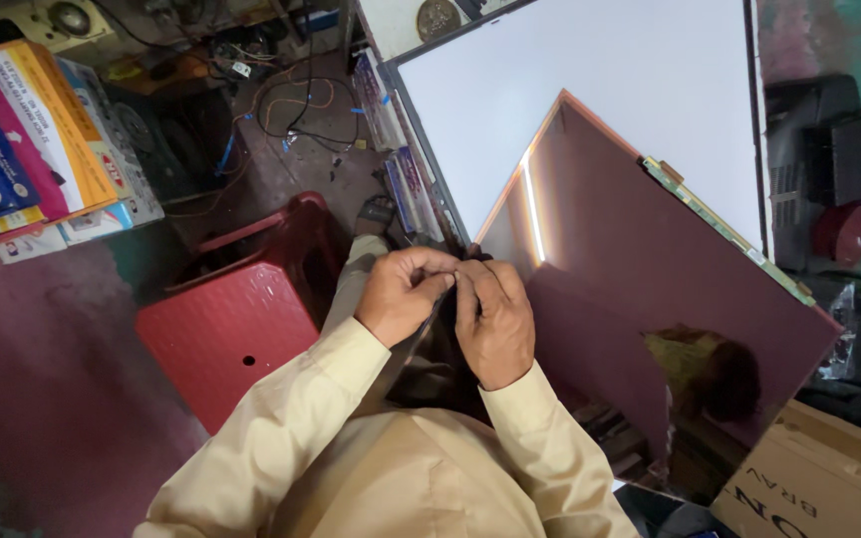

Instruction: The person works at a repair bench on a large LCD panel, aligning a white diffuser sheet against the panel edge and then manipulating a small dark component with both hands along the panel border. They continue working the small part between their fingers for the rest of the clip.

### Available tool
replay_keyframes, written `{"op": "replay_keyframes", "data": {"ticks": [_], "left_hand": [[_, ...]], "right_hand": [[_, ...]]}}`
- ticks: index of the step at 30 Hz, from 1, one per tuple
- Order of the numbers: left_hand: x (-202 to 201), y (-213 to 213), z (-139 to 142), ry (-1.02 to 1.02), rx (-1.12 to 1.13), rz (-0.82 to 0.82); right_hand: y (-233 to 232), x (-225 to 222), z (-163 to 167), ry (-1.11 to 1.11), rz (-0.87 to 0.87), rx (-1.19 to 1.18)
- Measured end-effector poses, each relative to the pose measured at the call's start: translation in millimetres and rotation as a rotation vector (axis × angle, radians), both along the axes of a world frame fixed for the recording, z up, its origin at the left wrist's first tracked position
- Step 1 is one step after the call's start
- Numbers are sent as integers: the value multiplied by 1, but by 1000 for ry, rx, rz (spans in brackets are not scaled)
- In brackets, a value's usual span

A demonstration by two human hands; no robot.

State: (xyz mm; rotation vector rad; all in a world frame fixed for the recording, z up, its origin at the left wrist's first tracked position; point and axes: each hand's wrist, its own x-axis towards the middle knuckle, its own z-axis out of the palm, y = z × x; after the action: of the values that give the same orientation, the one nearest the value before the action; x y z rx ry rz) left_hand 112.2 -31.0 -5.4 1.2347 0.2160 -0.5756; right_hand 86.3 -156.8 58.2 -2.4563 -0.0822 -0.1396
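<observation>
A large glossy dark panel (650,269), a bare flat screen sheet with a green circuit strip along its far edge, leans tilted over a white lit backlight panel (590,90). My left hand (403,294) and my right hand (493,321) meet at the dark panel's near left corner, fingers pinched on its thin edge. Both fingertips touch each other there. Cream sleeves cover both my arms. The glossy surface mirrors a light strip and a dim figure.
A red plastic stool (226,329) stands left of my arms. Stacked coloured boxes (22,139) sit upper left, loose wires (296,105) lie on the floor behind. A cardboard box (819,478) is at lower right, black devices (844,154) at right.
</observation>
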Motion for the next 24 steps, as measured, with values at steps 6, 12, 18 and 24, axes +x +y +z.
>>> {"op": "replay_keyframes", "data": {"ticks": [6,12,18,24], "left_hand": [[1,1,1,3,7,-4],[-3,2,-1,27,122,-24],[-7,2,-6,19,93,-25],[-11,2,-10,20,13,-9]], "right_hand": [[-1,-1,-3,-5,14,-8],[-6,-4,-2,96,-147,16],[-7,-5,-2,-49,-14,-32],[-1,-5,-4,-44,16,-27]]}}
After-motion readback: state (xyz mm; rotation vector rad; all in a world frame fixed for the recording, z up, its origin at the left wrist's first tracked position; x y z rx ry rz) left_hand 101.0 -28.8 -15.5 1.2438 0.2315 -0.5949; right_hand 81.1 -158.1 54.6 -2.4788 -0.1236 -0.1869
